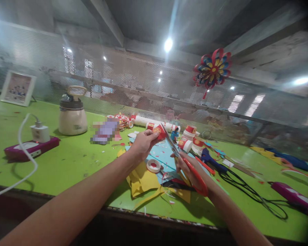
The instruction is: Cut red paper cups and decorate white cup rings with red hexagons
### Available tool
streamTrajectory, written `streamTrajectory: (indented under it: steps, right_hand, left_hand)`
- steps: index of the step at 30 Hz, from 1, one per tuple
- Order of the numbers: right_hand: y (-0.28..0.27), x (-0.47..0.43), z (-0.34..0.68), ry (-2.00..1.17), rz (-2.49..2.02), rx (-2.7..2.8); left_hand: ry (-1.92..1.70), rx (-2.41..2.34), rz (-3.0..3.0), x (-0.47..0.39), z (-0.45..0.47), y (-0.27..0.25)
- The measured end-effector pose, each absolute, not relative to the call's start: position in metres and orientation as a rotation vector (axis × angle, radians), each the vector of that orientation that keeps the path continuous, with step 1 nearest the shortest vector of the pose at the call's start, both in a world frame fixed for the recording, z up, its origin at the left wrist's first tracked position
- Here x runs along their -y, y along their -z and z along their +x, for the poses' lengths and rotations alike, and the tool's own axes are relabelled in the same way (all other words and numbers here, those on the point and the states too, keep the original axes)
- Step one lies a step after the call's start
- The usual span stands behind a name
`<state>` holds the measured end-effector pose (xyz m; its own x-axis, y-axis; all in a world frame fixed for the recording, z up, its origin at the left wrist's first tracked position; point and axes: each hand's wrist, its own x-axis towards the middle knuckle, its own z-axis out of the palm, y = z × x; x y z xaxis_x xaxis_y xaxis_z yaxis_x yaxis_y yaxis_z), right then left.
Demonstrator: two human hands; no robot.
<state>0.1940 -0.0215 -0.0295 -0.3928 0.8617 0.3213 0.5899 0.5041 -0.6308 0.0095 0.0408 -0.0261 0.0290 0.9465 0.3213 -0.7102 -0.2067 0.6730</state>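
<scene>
My left hand [143, 141] pinches a red and white paper cup piece [158, 132] with yellow print, held up over the table. My right hand [186, 166] is wrapped around the red-handled scissors [174, 147]. Their blades point up and left beside the cup piece; whether they touch it I cannot tell. Underneath lie light blue paper [160, 152] strewn with scraps, crumpled yellow paper [142, 181] and a white tape roll [149, 164]. Several paper cups [185, 146] are just right of the blades.
A dark blue glue gun [212, 160] with its black cord [251, 194] lies to the right. Purple power strips [33, 150] [294, 196] sit at both sides. At the left stand a beige jug [72, 119] and a photo frame [18, 88]. A paper flower [214, 70] hangs above the mesh.
</scene>
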Motion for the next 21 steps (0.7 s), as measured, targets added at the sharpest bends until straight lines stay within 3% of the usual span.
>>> streamTrajectory:
  steps: [21]
  right_hand:
    - [0.0361, 0.0211, 0.1940, -0.560, -1.180, 2.076]
  left_hand:
    - [-1.552, -0.361, 0.880, -0.0389, 0.0120, 0.0276]
